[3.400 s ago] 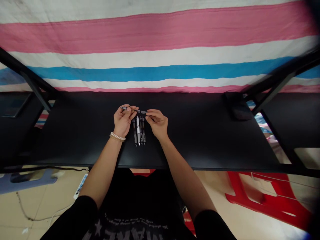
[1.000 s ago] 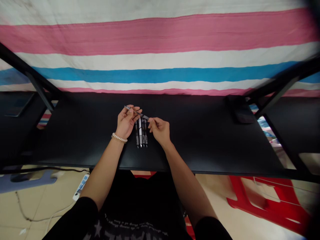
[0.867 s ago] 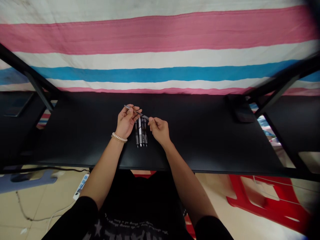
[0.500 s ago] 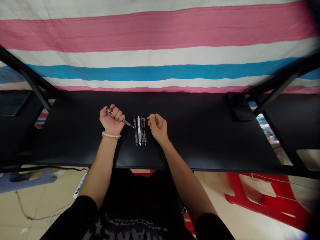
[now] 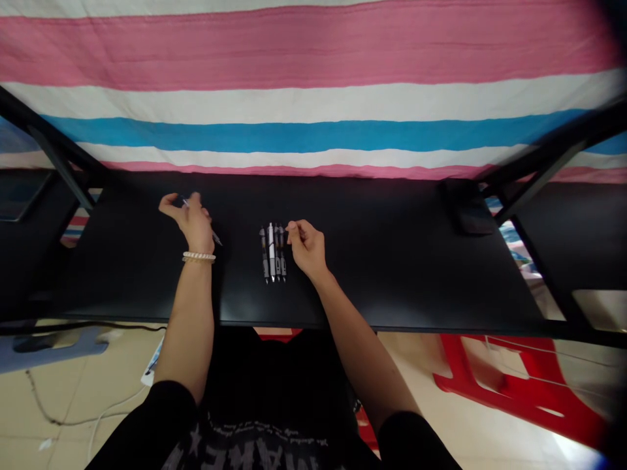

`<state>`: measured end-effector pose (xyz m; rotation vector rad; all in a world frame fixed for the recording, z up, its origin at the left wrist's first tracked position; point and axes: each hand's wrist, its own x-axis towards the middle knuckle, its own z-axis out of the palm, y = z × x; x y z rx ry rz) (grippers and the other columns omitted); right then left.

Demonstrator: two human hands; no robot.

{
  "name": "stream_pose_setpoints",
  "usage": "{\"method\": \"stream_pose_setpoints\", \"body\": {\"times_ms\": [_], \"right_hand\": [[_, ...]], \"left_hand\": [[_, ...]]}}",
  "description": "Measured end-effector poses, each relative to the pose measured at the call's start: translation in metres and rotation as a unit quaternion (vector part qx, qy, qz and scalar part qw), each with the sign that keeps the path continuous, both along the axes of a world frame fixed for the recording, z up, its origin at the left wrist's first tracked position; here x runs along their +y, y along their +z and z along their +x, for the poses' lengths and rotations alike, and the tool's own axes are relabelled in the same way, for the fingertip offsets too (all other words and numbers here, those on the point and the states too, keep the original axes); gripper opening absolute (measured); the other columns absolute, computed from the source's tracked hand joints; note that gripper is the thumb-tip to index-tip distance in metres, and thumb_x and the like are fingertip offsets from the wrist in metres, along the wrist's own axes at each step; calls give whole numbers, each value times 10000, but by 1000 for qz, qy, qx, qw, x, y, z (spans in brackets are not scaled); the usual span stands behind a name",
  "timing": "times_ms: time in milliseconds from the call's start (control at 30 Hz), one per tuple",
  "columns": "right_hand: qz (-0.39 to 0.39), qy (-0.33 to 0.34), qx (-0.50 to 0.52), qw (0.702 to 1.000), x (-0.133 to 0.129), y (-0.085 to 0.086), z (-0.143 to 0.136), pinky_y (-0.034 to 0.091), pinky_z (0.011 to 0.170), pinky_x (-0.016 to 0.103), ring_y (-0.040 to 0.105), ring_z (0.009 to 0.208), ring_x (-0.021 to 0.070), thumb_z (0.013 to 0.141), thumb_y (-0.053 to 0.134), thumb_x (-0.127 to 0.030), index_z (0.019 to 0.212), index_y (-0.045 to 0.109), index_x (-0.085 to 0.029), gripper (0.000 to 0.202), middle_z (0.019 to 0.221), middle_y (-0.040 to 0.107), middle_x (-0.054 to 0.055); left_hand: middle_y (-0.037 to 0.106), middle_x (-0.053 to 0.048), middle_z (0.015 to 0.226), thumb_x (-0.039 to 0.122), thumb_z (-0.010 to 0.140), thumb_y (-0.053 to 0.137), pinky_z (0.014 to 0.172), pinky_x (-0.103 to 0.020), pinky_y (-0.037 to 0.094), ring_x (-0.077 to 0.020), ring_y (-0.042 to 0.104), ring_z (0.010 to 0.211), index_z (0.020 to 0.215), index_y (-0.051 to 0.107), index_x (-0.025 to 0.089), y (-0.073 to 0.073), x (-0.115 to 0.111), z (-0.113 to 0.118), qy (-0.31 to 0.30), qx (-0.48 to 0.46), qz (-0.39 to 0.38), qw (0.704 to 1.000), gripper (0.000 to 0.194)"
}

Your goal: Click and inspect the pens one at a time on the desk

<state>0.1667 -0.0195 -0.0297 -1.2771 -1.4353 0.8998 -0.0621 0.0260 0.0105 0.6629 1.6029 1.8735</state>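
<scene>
Several pens lie side by side on the black table, tips toward me; one is a white pen (image 5: pixel 272 251), the others are dark and clear with grey grips, such as the dark pen (image 5: pixel 264 254) at the left end. My left hand (image 5: pixel 192 222), blurred a little and wearing a beaded bracelet, is left of the row and holds a pen (image 5: pixel 217 239) whose tip sticks out at the right of the palm. Just right of the row, my right hand (image 5: pixel 307 246) is closed with thumb and index finger together; no object shows in it.
The black table (image 5: pixel 392 261) meets a striped cloth (image 5: pixel 313 137) along its back edge. At its back right lies a dark flat object (image 5: pixel 467 207). Black metal bars (image 5: pixel 539 170) slant up at both sides. A red stool (image 5: pixel 524 385) stands on the floor at right.
My left hand has moved left, away from the row, and turned over with the pen; its thumb and fingers have spread. My right hand has stayed beside the row. The view has shifted slightly.
</scene>
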Motion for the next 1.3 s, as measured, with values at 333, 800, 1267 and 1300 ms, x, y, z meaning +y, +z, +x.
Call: {"method": "stream_pose_setpoints", "body": {"times_ms": [333,800,1267,1300], "right_hand": [[30,64,-140,988,-13,7,4,404,604,270,493,561,118,805,617,-227,915,625,-230,110,627,509,-61],[77,-2,-303,950,-15,7,14,435,660,311,577,758,206,876,599,-284,857,695,-201,128,805,617,63],[-31,45,130,990,-10,11,6,564,712,335,683,759,172,826,735,-433,950,690,-220,251,858,724,40],[-32,63,144,987,-11,12,4,571,735,339,691,780,173,818,748,-460,942,695,-221,274,873,733,43]], "left_hand": [[357,-225,1462,121,754,715,1154,-712,201,-475,316,1411,1028,617,175,-33,-3,1,-34,376,-138,916,296],[552,-67,989,192,881,670,969,-350,454,-202,578,944,871,628,192,-17,-8,29,-106,320,35,941,43],[772,-94,912,391,766,836,736,-320,586,-195,739,780,1065,714,172,-11,-22,67,-411,-40,6,911,390],[775,-100,897,405,753,845,731,-323,594,-199,743,776,1058,722,164,-11,-23,67,-438,-56,-8,897,407]]}}
